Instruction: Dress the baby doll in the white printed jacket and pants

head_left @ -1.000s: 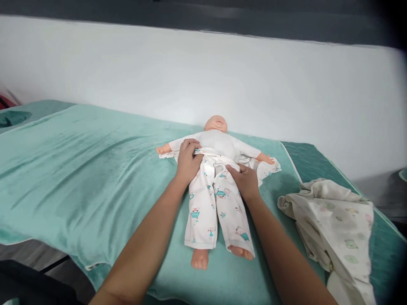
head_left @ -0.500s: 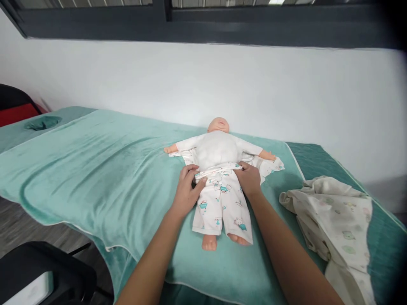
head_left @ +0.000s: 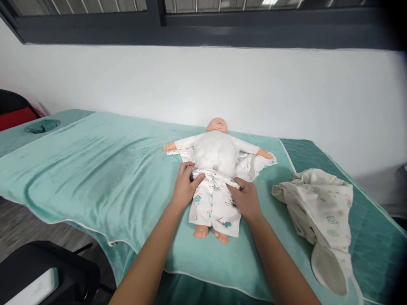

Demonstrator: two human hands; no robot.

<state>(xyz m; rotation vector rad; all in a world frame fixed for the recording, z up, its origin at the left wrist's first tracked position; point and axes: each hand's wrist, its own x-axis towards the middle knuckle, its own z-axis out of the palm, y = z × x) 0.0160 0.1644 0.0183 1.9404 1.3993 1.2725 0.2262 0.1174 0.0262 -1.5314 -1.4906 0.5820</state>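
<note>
A baby doll (head_left: 216, 148) lies on its back, head toward the wall and arms spread, with a white torso. White printed pants (head_left: 211, 203) cover its legs, and its bare feet stick out below the hems. My left hand (head_left: 186, 184) grips the waistband at the doll's hip, thumb on top. On the other side, my right hand (head_left: 245, 195) pinches the waistband and holds it a little away from the body. Beneath the doll's arms and back a printed baby shirt (head_left: 246, 165) lies spread open.
A teal sheet (head_left: 95, 169) covers the padded bed, which has a round hole (head_left: 43, 126) at its left end. To the right lies a crumpled cream printed cloth (head_left: 324, 207). A black chair (head_left: 73, 271) with a white object (head_left: 36, 288) stands front left. Behind is a white wall (head_left: 190, 84).
My right hand has moved down and slightly left, drawing its side of the waistband with it. The pants sit lower at that side and bunch more. The view has shifted slightly.
</note>
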